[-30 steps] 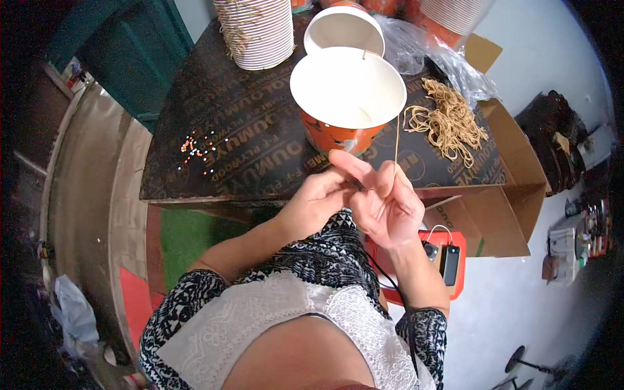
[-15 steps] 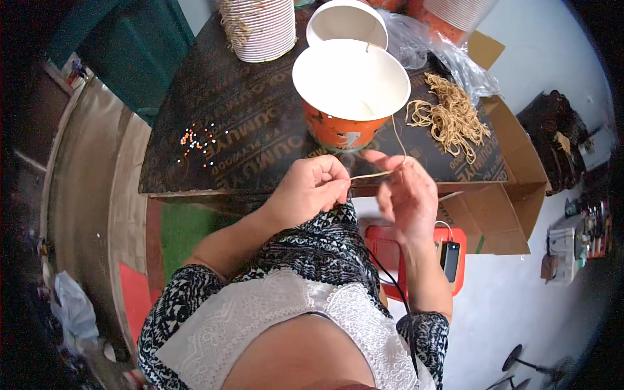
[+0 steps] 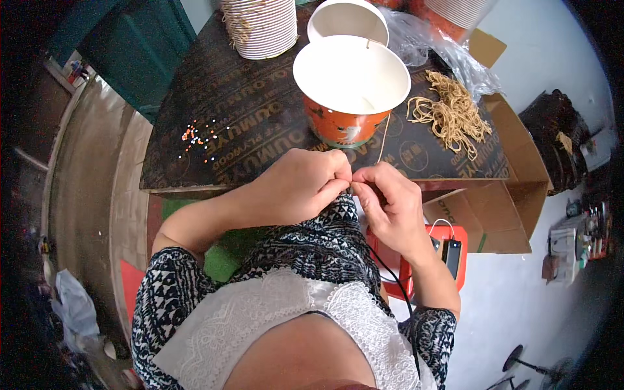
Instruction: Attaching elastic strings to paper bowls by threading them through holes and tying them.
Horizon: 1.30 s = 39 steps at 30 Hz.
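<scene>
In front of me an orange paper bucket (image 3: 331, 125) with a white inside stands upright near the table's front edge. A thin tan string (image 3: 384, 138) hangs down its right side toward my fingers, and another bit of it shows at the far rim. My left hand (image 3: 312, 185) is closed in a pinch just over the table edge. Against it, fingertip to fingertip, my right hand (image 3: 393, 205) is pinched too. Between them the string is mostly hidden by the fingers.
A tangled heap of tan strings (image 3: 452, 117) lies to the right of the bucket. Small orange and white beads (image 3: 195, 136) are scattered on the left. Behind stand a stack of white buckets (image 3: 263, 29), a tipped white bucket (image 3: 351, 19) and clear plastic wrap (image 3: 448, 55). Cardboard (image 3: 484, 214) sits lower right.
My right hand has come down and left to meet my left hand, its spread fingers closing into a pinch. The string stretched between the hands is now hidden. My left elbow has swung outward.
</scene>
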Available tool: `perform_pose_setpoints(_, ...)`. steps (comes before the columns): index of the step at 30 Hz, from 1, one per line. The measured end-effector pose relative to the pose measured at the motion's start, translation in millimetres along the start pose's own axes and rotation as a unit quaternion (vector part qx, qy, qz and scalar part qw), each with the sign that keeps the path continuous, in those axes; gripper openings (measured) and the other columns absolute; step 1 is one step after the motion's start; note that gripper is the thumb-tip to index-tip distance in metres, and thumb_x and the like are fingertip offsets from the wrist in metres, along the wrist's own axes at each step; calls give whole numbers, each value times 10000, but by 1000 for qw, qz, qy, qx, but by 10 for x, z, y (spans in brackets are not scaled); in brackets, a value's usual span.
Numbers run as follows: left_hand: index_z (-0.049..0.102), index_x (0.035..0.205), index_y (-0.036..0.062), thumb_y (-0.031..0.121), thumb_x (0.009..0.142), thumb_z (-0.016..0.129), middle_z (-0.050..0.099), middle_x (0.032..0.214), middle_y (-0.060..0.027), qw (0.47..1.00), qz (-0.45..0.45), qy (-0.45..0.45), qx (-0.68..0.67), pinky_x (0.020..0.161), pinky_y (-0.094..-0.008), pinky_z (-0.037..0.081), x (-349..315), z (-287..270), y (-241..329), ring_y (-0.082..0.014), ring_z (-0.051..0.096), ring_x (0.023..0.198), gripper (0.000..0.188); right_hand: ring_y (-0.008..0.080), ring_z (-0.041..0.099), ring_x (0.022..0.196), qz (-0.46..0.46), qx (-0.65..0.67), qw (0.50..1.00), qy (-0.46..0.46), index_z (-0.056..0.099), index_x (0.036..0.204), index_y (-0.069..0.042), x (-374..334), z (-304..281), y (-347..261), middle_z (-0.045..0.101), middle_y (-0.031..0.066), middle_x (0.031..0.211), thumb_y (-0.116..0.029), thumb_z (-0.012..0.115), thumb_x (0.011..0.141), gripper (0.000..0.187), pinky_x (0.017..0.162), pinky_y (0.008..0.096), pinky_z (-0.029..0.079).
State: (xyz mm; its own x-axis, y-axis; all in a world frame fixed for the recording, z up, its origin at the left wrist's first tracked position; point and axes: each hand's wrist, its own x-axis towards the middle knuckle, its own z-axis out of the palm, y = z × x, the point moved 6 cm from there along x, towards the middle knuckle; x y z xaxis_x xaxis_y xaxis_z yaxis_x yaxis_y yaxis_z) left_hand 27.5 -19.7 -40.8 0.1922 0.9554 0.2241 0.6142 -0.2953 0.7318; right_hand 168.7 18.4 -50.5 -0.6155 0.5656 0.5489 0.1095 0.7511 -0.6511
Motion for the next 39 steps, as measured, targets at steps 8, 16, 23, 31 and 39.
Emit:
perform_pose_setpoints(8, 580, 881, 39, 37, 790, 671, 628, 825, -113, 933, 237, 151, 226, 696, -378, 494, 82, -565, 224, -282, 642, 797, 129, 64, 524, 645, 130, 137, 979, 79, 676, 859, 13, 58, -221, 288, 615, 6, 729, -11, 636, 854, 47, 587, 230, 431)
perform_pose_setpoints(16, 628, 954, 54, 66, 808, 682, 653, 932, -89, 911, 193, 115, 346, 1108, -558, 257, 177, -719, -79, -245, 623, 958, 156, 16, 484, 677, 155, 156, 947, 232, 704, 941, 10, 96, -525, 580, 610, -53, 760, -82, 670, 904, 104, 593, 182, 394)
perform_pose_setpoints(23, 648, 905, 58, 66, 807, 681, 661, 811, -71, 946, 195, 87, 243, 1099, -570, 279, 126, -550, 117, -245, 652, 837, 104, 116, 565, 606, 55, -15, 971, 233, 686, 873, -5, 83, -397, 330, 634, 91, 735, 21, 672, 810, 69, 560, 259, 451)
perform_pose_setpoints(31, 676, 1003, 10, 78, 886, 590, 710, 857, -110, 970, 132, 84, 187, 987, -432, 449, 268, -694, 106, -259, 681, 811, 160, 208, 597, 659, -92, -82, 970, 211, 659, 841, -18, 121, -80, 36, 558, 116, 831, 35, 719, 718, 147, 580, 300, 501)
perform_pose_setpoints(39, 680, 1021, -21, 97, 918, 544, 709, 814, -95, 991, 39, 14, 124, 745, -290, 515, 449, -734, 86, -165, 671, 797, 208, 196, 550, 568, -168, -128, 952, 222, 578, 725, -21, 161, 74, -83, 528, 94, 780, 20, 732, 706, 161, 472, 307, 458)
